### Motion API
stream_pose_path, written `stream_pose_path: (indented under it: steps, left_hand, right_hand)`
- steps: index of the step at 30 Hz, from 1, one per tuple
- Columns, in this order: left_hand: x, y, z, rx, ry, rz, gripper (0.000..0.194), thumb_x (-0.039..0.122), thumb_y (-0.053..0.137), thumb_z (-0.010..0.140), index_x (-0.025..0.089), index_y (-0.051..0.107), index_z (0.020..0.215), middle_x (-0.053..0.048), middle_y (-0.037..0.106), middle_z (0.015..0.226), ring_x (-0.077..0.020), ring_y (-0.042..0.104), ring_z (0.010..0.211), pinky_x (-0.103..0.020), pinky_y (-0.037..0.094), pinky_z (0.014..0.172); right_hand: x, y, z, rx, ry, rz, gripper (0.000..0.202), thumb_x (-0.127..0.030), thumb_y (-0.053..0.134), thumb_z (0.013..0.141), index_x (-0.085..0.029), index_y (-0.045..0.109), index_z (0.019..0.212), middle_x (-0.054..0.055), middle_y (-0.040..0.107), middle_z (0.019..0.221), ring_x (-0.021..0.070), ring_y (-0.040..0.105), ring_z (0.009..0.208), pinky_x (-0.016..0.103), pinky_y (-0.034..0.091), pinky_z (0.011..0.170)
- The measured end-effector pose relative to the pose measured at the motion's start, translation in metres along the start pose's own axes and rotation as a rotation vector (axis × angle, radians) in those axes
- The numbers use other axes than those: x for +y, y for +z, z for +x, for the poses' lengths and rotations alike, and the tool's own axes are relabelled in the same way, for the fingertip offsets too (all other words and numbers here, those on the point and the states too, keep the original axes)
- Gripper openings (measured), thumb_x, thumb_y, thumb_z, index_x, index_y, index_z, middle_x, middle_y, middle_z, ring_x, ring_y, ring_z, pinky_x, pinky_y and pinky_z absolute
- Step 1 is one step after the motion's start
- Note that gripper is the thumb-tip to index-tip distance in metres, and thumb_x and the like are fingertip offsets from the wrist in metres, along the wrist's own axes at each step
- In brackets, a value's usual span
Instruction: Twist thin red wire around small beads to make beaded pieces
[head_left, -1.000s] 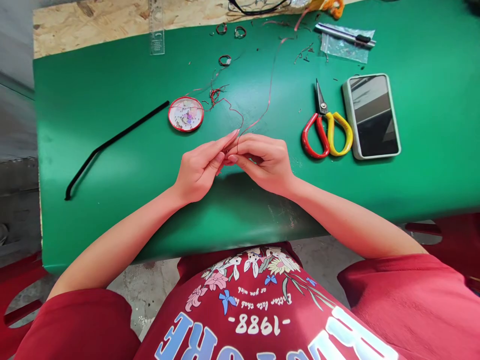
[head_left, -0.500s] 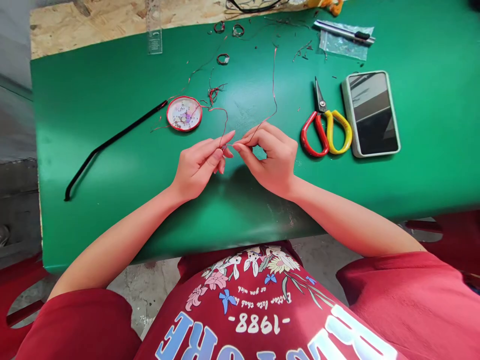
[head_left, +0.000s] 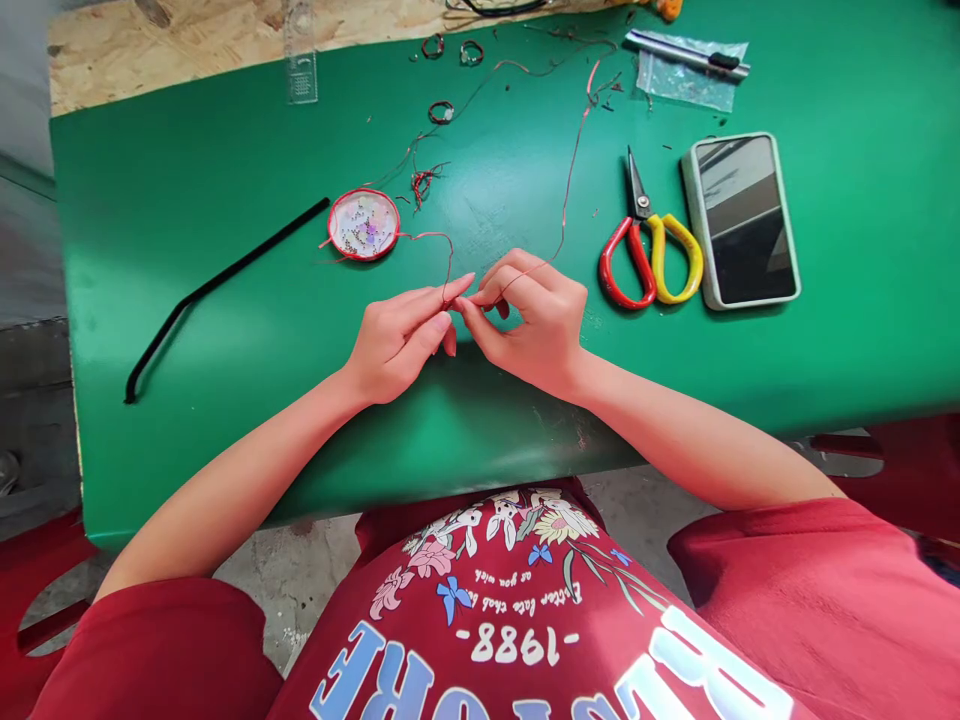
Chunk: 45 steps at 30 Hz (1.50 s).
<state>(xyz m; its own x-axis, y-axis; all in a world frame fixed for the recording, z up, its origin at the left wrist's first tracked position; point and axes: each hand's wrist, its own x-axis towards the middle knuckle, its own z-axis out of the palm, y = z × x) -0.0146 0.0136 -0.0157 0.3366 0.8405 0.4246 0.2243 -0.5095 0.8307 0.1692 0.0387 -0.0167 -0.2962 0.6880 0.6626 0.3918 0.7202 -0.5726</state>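
Thin red cord (head_left: 568, 200) runs through the fingers of both hands above the green tabletop. My left hand (head_left: 401, 340) pinches the cord between thumb and fingers, and one strand loops up from there toward a round, red-rimmed dish (head_left: 332, 222) of small beads. Close against it, my right hand (head_left: 529, 312) pinches another stretch, whose tail trails up and away to the right. The fingertips of the two hands almost meet, hiding whatever knot or small piece lies between them. Beyond the hands rests a little tangle of red cord (head_left: 422, 184).
Scissors (head_left: 640, 240) with red and yellow handles lie at the right beside a phone (head_left: 742, 220). A black bent rod (head_left: 225, 288) lies at the left. Farther back are several small cord rings (head_left: 441, 112), a clear ruler (head_left: 302, 70) and a plastic bag (head_left: 686, 80) under a metallic tool.
My right hand has come in closer to my left fingertips. The trailing cord's far end has swung up and to the right, and the view has shifted slightly.
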Motion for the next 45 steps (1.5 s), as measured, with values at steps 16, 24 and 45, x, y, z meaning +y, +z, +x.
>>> stream_pose_path:
  steps: [16, 24, 45]
  left_hand:
    - [0.008, 0.003, -0.001, 0.117, -0.098, 0.065, 0.029, 0.021, 0.048, 0.099, 0.020, 0.074, 0.111, 0.004, 0.074, 0.067, -0.0065, 0.064, 0.045, -0.017, 0.050, 0.051]
    - [0.008, 0.005, -0.002, 0.235, -0.203, -0.042, 0.022, 0.018, 0.052, 0.095, 0.022, 0.071, 0.107, 0.007, 0.073, 0.069, -0.0047, 0.062, 0.040, -0.015, 0.049, 0.044]
    - [0.005, 0.002, 0.001, 0.082, -0.257, -0.294, 0.033, 0.043, 0.059, 0.096, 0.027, 0.069, 0.124, 0.003, 0.075, 0.070, -0.0055, 0.057, 0.034, -0.015, 0.038, 0.030]
  right_hand:
    - [-0.002, -0.004, 0.003, -0.144, -0.115, 0.033, 0.012, -0.018, 0.056, 0.093, -0.021, 0.056, 0.104, 0.002, 0.068, 0.089, 0.0143, 0.065, 0.082, 0.031, 0.059, 0.072]
    - [0.001, -0.004, 0.005, -0.157, -0.065, 0.127, 0.020, -0.011, 0.054, 0.094, -0.020, 0.067, 0.106, 0.003, 0.075, 0.097, 0.0118, 0.070, 0.088, 0.026, 0.059, 0.078]
    - [0.023, -0.009, 0.018, -0.364, -0.354, -0.244, 0.029, -0.027, 0.038, 0.106, -0.023, 0.064, 0.095, 0.003, 0.064, 0.084, 0.0153, 0.065, 0.084, 0.031, 0.055, 0.073]
